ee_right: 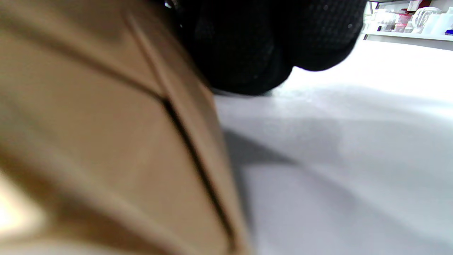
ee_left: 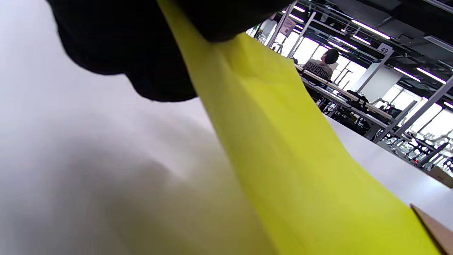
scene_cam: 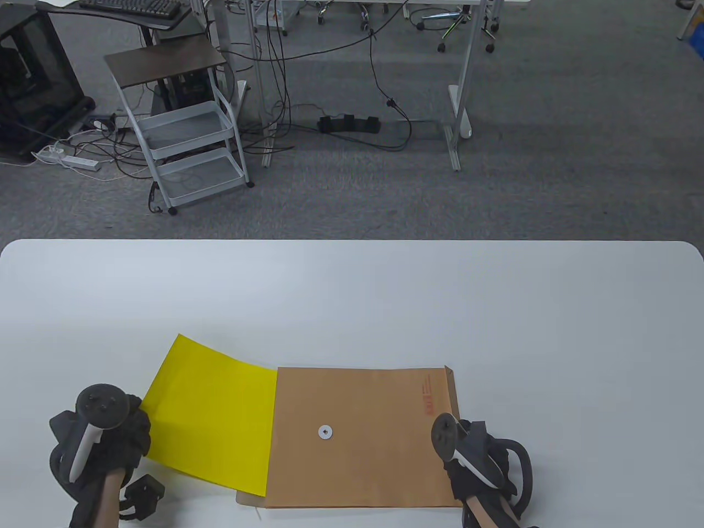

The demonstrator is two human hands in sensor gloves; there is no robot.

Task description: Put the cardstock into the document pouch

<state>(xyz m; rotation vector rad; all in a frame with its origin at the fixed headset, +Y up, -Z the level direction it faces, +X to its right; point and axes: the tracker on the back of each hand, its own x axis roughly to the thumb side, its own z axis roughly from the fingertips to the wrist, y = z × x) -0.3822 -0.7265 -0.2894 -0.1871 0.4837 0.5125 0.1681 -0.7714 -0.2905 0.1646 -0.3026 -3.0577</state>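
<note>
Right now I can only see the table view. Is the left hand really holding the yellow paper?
Observer: Yes. In the left wrist view the gloved fingers pinch the yellow cardstock at its top edge.
Child: Is the paper flat there?
Observer: No, it sags in a curve above the white table.
Child: And the right hand?
Observer: The right wrist view shows its fingers on the brown document pouch, near a seam.

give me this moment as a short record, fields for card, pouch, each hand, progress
card: yellow cardstock, right part tucked into the pouch mouth, left part still out
pouch: brown document pouch flat on the white table, white button on top
left hand: left hand grips the card's left edge
right hand: right hand holds the pouch's right end
progress: insertion partly done
</note>
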